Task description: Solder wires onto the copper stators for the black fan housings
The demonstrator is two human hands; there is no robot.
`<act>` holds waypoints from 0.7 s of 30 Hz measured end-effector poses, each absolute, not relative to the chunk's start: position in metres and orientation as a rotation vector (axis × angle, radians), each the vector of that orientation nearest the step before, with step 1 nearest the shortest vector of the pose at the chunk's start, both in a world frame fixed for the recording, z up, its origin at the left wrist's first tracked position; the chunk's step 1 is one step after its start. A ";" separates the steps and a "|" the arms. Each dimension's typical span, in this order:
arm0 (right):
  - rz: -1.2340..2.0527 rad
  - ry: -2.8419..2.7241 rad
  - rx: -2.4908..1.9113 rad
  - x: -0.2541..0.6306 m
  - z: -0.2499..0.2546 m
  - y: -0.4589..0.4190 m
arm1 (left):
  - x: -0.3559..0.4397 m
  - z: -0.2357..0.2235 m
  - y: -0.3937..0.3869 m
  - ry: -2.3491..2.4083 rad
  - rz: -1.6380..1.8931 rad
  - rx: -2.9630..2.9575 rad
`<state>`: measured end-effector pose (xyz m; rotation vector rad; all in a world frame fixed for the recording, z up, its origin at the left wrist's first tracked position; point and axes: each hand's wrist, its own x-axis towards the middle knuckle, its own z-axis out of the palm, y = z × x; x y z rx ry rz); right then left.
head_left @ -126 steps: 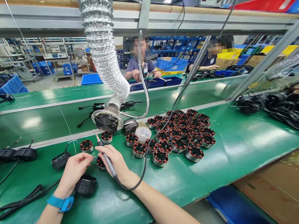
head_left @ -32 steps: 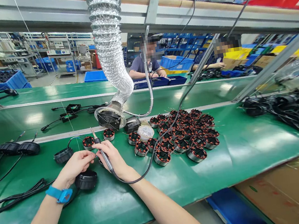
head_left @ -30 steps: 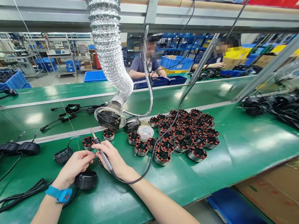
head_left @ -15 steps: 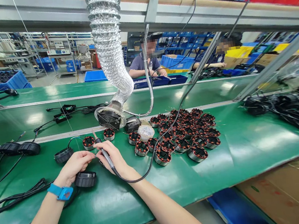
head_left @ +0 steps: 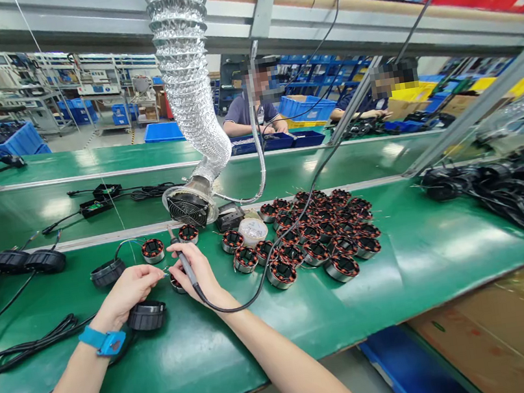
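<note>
My left hand (head_left: 133,289), with a blue wrist strap (head_left: 103,339) at its wrist, is closed in a pinch on a thin wire (head_left: 164,274). In my right hand (head_left: 197,265) a soldering iron (head_left: 186,265) is gripped, its tip pointing up and away; the fingertips come close to the left hand's. A copper-wound motor stator (head_left: 177,286) is partly hidden behind the right hand. Below the left hand sits a black round housing (head_left: 146,316). Beyond the hands are another black housing (head_left: 107,273) with wires and a stator (head_left: 152,251).
Many stators (head_left: 316,252) cluster to the right beside a white cup (head_left: 253,231). A fume fan (head_left: 189,205) hangs from a silver duct (head_left: 184,70). The iron's cord (head_left: 271,257) crosses the stators. Black cables (head_left: 498,197) lie far right. Two co-workers sit across the bench.
The view has shifted slightly. My right hand has opened a small gap from the left fingertips, and more of the stator behind it shows. Both hands keep their grips.
</note>
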<state>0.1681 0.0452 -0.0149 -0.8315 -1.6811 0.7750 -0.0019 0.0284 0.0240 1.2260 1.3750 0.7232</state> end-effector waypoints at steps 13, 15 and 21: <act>0.660 -1.482 -0.920 0.179 -0.003 0.031 | 0.001 0.025 0.025 1.401 0.748 1.274; 0.652 -1.432 -0.930 0.180 -0.004 0.030 | 0.000 0.024 0.025 1.394 0.746 1.267; 0.617 -1.434 -0.874 0.180 -0.003 0.026 | 0.000 0.024 0.026 1.401 0.750 1.249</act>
